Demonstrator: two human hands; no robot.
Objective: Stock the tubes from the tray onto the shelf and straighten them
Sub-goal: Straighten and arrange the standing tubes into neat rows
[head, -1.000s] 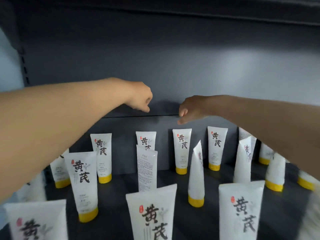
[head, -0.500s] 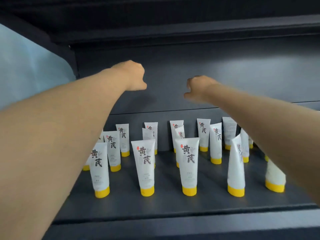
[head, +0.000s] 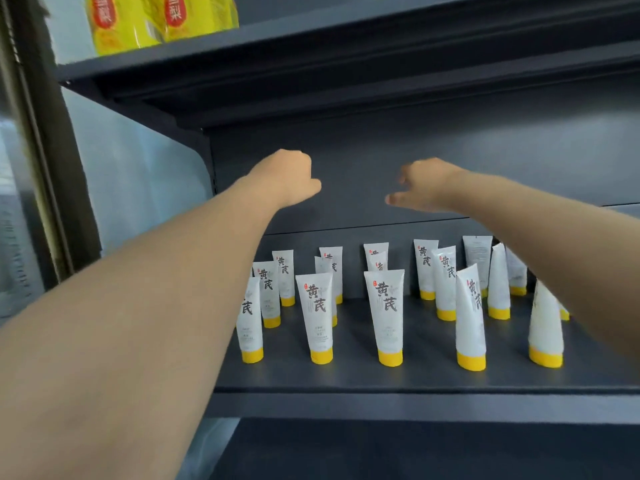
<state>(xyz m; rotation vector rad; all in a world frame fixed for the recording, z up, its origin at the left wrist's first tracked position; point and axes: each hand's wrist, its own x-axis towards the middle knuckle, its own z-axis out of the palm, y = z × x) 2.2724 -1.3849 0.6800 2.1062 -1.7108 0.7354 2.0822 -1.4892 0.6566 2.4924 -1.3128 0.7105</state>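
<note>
Several white tubes [head: 388, 315] with yellow caps stand cap-down in loose rows on the dark shelf [head: 398, 382]. Some at the right are turned sideways or show their back. My left hand [head: 289, 178] is held in the air above the left rows, fingers curled into a fist, holding nothing. My right hand [head: 420, 187] hovers above the middle rows with fingers loosely spread, blurred, also holding nothing. Both hands are well clear of the tubes. No tray is in view.
The shelf above [head: 346, 64] overhangs the hands and carries yellow packets [head: 156, 19]. A dark upright post [head: 45, 168] and a pale side panel [head: 138, 174] bound the left. The shelf's front lip [head: 415, 407] runs below the tubes.
The view has pulled back and tilted up, so the tubes look smaller and the upper shelf shows. Both arms stay stretched forward; my right hand's fingers have loosened from a curl.
</note>
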